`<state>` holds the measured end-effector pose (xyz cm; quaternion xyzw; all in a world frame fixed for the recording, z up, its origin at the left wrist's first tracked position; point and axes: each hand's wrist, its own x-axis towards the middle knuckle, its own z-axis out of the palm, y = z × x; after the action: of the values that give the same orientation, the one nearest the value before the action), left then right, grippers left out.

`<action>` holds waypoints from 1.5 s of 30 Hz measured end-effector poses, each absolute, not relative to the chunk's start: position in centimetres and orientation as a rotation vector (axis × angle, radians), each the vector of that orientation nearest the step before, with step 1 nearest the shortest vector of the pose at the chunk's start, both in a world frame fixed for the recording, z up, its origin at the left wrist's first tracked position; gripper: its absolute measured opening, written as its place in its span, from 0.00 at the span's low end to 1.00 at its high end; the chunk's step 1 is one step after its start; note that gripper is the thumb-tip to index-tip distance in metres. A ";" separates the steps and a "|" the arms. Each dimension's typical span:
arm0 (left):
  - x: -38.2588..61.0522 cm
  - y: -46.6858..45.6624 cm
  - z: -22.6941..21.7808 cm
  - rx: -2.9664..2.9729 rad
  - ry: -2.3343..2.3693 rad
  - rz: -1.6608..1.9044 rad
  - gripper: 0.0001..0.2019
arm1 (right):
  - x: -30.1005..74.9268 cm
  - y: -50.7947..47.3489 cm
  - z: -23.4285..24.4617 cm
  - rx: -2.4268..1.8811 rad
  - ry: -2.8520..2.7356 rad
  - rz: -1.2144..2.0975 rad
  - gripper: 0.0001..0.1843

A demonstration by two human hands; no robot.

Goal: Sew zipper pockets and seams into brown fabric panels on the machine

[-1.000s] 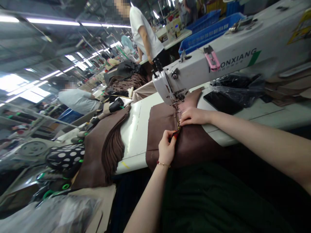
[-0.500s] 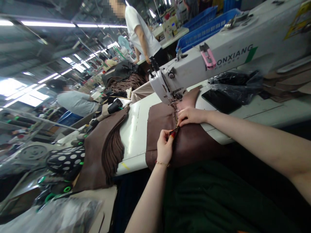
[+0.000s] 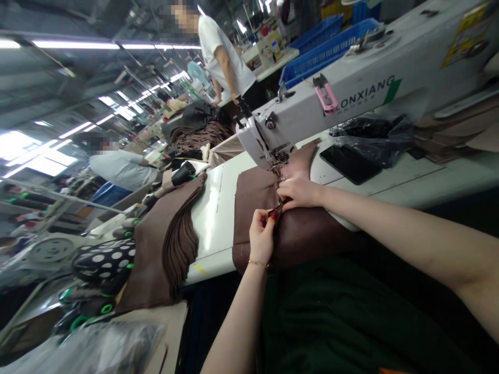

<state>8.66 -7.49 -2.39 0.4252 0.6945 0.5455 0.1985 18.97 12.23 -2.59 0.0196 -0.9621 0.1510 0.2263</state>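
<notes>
One polka-dotted cloth (image 3: pixel 104 258) led off at far left, and right beside it came a thick stack of brown panels (image 3: pixel 156 244), edges fanned, not one under the machine: plenty not yet started, by the look of it. Then a bare strip of pale bench (image 3: pixel 212 208), and on to the action!

A single brown panel (image 3: pixel 251 189) lay on that bench, running under the head of the sewing machine (image 3: pixel 358 78) and draping over the near edge. Low on it, the left hand (image 3: pixel 262 235) had its grip pinched on a small dark piece (image 3: pixel 275 210), too blurred to name. Just beside, the right hand (image 3: pixel 300 193) was curled down by the machine's head; whether its grip held anything or merely pressed, you couldn't tell. The panel looked partway through, though no finished seam could be made out.

Pink snips (image 3: pixel 325 97) sat on the machine's arm, a black phone (image 3: pixel 351 163) lay below, a plastic bag (image 3: pixel 374 140) behind that, and brown pieces (image 3: pixel 456 127) closed out the far right.
</notes>
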 end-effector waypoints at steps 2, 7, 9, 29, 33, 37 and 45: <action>8.7 -7.5 -2.4 1.200 1.940 1.517 0.10 | 19.4 12.1 -2.4 0.066 -2.654 0.420 0.18; 8.6 -7.6 -2.6 1.216 1.940 1.504 0.09 | 20.6 12.2 -2.1 0.114 -2.671 0.460 0.08; 8.6 -7.6 -2.6 1.220 1.939 1.504 0.09 | 20.8 12.4 -2.3 0.122 -2.679 0.470 0.07; 8.8 -7.7 -2.8 1.301 1.965 1.445 0.06 | 20.4 10.7 -2.5 0.044 -2.717 0.346 0.12; 9.0 -7.8 -2.7 1.324 2.001 1.389 0.05 | 21.2 11.5 -2.5 0.154 -2.704 0.550 0.09; 9.1 -7.8 -2.7 1.332 2.022 1.367 0.06 | 21.1 13.0 -2.4 0.210 -2.676 0.770 0.11; 8.9 -7.7 -2.8 1.322 2.053 1.364 0.07 | 20.3 12.9 -2.7 0.207 -2.596 0.904 0.14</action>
<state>8.89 -7.73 -2.82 0.4657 0.7231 0.4805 0.1715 20.31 12.86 -2.74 0.0739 -0.9243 0.3219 0.1912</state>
